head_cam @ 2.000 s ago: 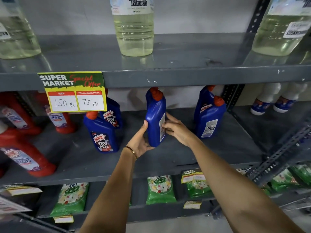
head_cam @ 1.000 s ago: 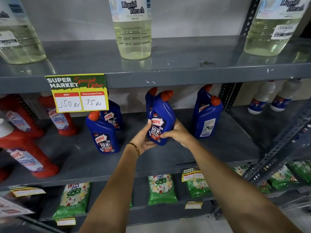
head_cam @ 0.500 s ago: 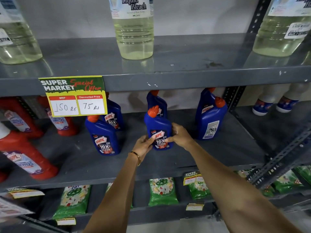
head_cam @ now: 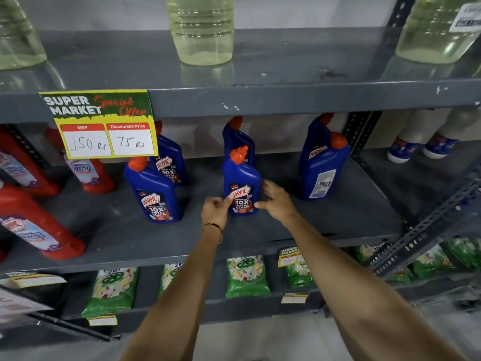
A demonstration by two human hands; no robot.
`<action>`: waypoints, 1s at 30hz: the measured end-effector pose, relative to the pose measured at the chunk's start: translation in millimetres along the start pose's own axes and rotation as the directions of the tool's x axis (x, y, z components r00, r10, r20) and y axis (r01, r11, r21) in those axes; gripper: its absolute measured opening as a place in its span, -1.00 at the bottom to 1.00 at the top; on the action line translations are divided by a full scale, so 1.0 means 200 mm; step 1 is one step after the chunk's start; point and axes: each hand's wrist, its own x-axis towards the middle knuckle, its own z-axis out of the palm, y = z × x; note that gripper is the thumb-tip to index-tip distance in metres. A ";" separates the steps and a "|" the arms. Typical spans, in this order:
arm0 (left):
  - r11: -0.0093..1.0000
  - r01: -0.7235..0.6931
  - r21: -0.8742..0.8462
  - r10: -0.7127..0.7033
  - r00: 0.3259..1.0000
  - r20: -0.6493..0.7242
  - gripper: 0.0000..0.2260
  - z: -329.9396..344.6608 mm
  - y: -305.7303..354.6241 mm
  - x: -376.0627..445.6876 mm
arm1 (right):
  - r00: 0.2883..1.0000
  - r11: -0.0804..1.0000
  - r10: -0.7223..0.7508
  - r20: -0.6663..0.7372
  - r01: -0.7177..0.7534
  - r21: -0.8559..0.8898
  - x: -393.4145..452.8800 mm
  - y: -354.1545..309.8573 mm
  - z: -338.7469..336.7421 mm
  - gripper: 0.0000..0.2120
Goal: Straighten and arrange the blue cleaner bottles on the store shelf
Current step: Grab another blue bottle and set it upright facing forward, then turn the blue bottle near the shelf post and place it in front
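Observation:
Several blue cleaner bottles with orange caps stand on the grey middle shelf. The middle front bottle stands upright, label facing me, with another blue bottle right behind it. My left hand has its fingers curled and its thumb touching the label's lower left. My right hand is spread beside the bottle's right side, fingertips at its edge. A left pair shows front labels. In the right pair, the front bottle shows its back label.
Red cleaner bottles crowd the shelf's left end. A price sign hangs from the upper shelf, which carries bleach bottles. Green packets lie below. A slanted metal upright and white bottles are at right.
The middle bottle was lifted, turned label-forward and set down on the shelf in front of the rear one. Both hands have loosened from its sides.

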 end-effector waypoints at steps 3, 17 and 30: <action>1.000 -0.011 0.004 0.011 0.999 -0.050 -0.75 0.04 -0.02 -0.07 | 0.986 0.999 0.049 -0.162 -0.049 0.002 -0.07 0.04 -0.05 -0.38; 0.995 -0.057 0.077 0.035 0.966 0.256 -0.71 0.64 0.06 -0.29 | 0.871 0.987 0.158 -0.465 -0.134 0.084 -0.23 0.20 -0.61 -0.57; 0.999 -0.035 -0.015 0.038 0.916 0.400 -0.61 1.02 0.16 -0.12 | 0.985 0.983 0.172 -0.014 -0.171 0.066 0.02 0.27 -0.96 -0.33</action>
